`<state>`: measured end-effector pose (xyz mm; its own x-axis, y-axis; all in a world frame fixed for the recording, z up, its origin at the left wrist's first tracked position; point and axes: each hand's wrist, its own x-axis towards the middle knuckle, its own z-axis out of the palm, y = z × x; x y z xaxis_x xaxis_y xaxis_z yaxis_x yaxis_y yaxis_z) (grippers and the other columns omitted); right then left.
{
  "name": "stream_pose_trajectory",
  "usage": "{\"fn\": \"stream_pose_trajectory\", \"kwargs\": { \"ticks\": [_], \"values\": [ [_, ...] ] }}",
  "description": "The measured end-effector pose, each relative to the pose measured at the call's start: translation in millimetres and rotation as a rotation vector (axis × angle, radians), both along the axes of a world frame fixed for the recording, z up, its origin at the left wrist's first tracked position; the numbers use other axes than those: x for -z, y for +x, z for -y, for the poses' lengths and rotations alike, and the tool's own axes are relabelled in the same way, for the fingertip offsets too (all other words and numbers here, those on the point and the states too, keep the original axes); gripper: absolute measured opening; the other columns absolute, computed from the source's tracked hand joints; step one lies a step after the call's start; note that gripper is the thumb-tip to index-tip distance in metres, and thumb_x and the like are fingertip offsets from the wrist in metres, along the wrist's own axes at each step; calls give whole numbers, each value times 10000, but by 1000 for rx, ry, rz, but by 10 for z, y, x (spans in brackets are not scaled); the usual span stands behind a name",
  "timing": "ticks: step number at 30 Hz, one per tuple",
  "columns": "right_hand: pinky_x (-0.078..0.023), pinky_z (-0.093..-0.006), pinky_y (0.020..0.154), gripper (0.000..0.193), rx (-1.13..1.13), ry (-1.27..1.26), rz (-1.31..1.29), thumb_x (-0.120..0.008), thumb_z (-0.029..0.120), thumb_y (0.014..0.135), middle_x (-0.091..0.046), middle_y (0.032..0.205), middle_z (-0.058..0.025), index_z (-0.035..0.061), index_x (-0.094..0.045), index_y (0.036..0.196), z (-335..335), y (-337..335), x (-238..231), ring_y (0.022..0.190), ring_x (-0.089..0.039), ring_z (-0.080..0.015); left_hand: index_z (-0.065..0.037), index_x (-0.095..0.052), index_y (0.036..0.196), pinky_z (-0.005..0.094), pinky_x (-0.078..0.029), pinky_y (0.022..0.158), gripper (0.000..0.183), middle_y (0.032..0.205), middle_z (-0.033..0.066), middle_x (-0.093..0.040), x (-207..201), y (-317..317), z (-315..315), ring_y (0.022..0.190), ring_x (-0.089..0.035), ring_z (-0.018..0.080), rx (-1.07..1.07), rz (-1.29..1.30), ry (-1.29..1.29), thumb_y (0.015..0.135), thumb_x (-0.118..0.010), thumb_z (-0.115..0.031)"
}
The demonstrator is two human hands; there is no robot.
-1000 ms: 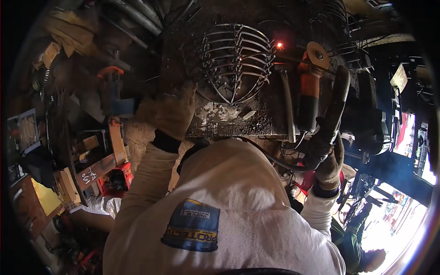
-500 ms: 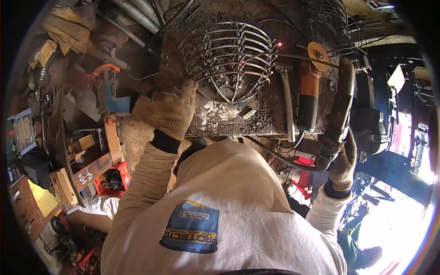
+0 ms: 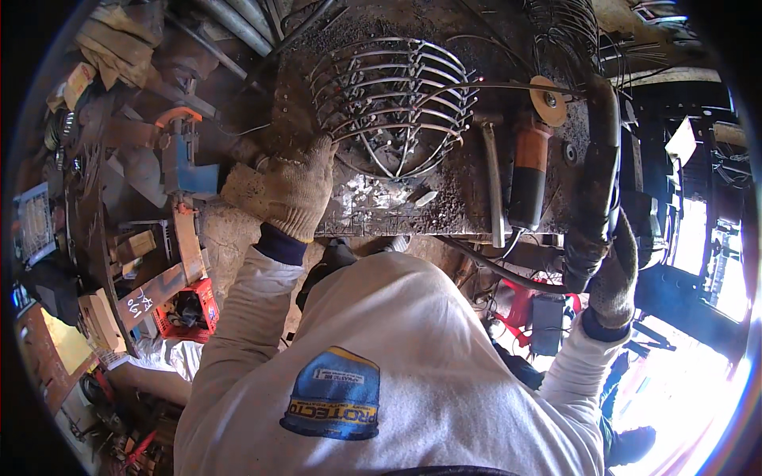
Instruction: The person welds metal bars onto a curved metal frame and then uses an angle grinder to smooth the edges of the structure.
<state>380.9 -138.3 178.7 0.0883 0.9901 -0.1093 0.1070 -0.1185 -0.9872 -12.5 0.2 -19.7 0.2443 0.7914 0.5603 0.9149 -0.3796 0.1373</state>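
Two gloved hands at one workbench (image 3: 444, 227): the left hand (image 3: 287, 189), left of centre, has its fingers at the lower-left end of one metal frame (image 3: 410, 103) of at least six curved bars, upper centre; whether they grip it, I cannot tell. The right hand (image 3: 616, 279), right of centre, is wrapped round one black holder (image 3: 602, 159) carrying one thin rod (image 3: 516, 84). Between lie one hammer (image 3: 494, 182) and one grinder (image 3: 529, 163).

Partly out of sight
The electrode holder (image 3: 605, 143) mostly hides the fingers of the right hand (image 3: 617, 278); the left hand's (image 3: 290, 186) fingertip grip is unclear; the top edge crops a wire bundle (image 3: 559, 20).
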Motion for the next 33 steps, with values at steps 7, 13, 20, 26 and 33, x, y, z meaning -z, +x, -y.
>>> {"fn": "stream_pose_trajectory", "kwargs": {
  "ticks": [7, 13, 20, 26, 33],
  "values": [
    [-544, -345, 942, 532, 14, -5, 74, -559, 121, 1053, -630, 1328, -129, -18, -378, 1534, -12, -17, 19, 1110, -662, -191, -198, -661, 877, 437, -528, 513, 178, 709, 82, -686, -102, 40, 45, 586, -680, 315, -5, -11, 46, 962, -667, -355],
    [-556, -327, 877, 600, 17, -15, 66, -619, 194, 1036, -653, 1231, -109, -16, -366, 1538, 27, 7, 85, 1030, -667, -165, -203, -653, 862, 437, -527, 494, 209, 648, 66, -667, -120, 58, 36, 552, -672, 313, -24, -75, -19, 978, -634, -376],
    [-562, -327, 845, 611, 57, -52, 49, -632, 212, 1031, -662, 1183, -98, -16, -369, 1534, -3, -101, 36, 992, -669, -157, -215, -675, 882, 422, -540, 493, 207, 662, 65, -669, -86, 40, 38, 552, -673, 309, -49, -63, 32, 965, -662, -405],
    [-568, -312, 808, 579, 49, -35, 71, -605, 181, 1039, -667, 1179, -104, -19, -372, 1529, 17, 24, 129, 967, -678, -154, -249, -704, 952, 422, -533, 472, 166, 670, 64, -669, -33, 18, 32, 536, -669, 308, -55, -102, 61, 944, -695, -415],
    [-572, -315, 816, 567, 11, -18, 61, -593, 160, 1043, -662, 1198, -107, -19, -369, 1532, -16, -13, 122, 981, -679, -154, -264, -695, 980, 430, -518, 438, 154, 666, 58, -666, 7, 4, 60, 525, -668, 317, -88, -137, 25, 931, -707, -410]
  ]
}}
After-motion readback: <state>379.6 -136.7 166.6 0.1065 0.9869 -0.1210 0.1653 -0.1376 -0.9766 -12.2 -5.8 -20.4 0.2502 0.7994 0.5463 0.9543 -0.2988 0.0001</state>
